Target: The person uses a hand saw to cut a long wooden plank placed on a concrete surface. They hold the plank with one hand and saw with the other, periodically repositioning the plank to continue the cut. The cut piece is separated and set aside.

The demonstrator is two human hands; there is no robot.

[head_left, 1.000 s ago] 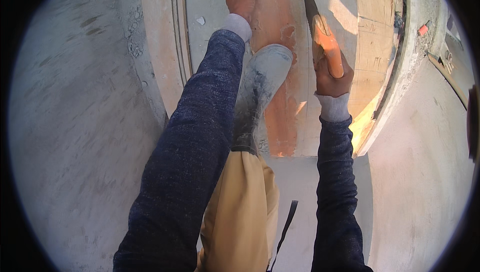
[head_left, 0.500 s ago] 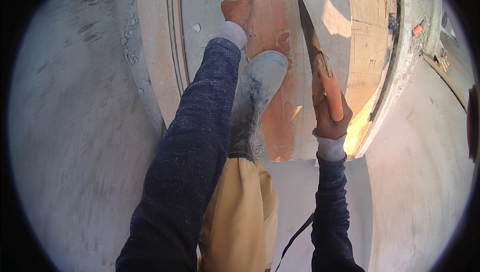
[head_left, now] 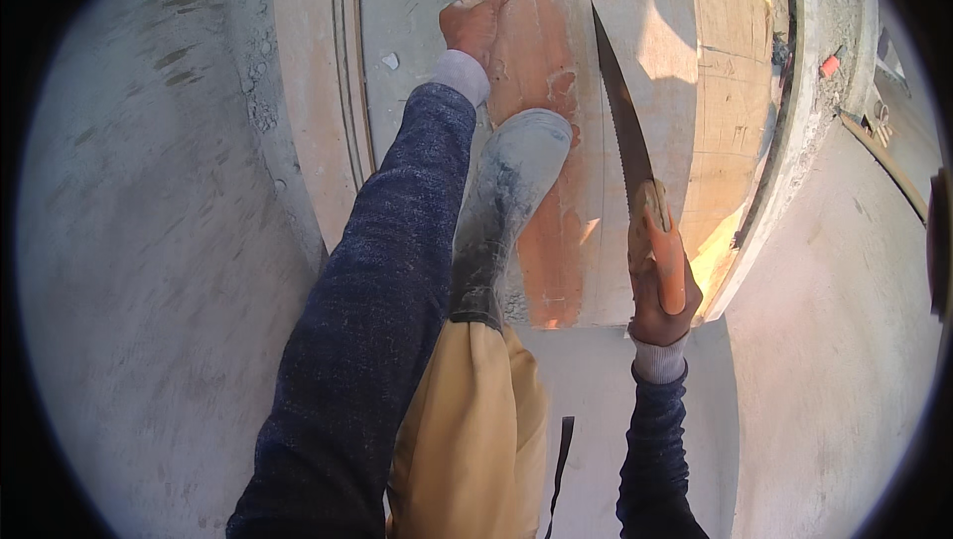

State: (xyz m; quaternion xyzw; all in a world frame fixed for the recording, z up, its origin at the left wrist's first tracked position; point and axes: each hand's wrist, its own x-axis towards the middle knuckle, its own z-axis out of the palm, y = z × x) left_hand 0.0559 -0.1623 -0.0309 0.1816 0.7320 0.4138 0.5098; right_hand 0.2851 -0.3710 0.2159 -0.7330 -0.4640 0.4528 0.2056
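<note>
My right hand (head_left: 655, 313) is wrapped round the orange handle of a hand saw (head_left: 624, 122). The toothed blade slants away from me, its far end in a thin cut line that runs on up through the plywood board (head_left: 549, 266). This board is pale with a wide reddish-brown stain. At its left edge, my left hand (head_left: 471, 29) is closed over the wood, thumb on top, with the other fingers mostly hidden. My booted foot, in a dusty rubber boot (head_left: 526, 157), presses on the board between both hands.
A second wooden strip (head_left: 310, 72) lies to the left, beside a grooved edge. A small white chip (head_left: 390, 60) rests on the grey surface. At the right are a concrete ledge (head_left: 794, 157), a red bit (head_left: 830, 67) and a long wooden stick (head_left: 886, 164).
My right hand has drawn the saw back toward me, so the blade sits lower along the cut line. The dark strap below has swung. My left hand and boot have barely moved.
</note>
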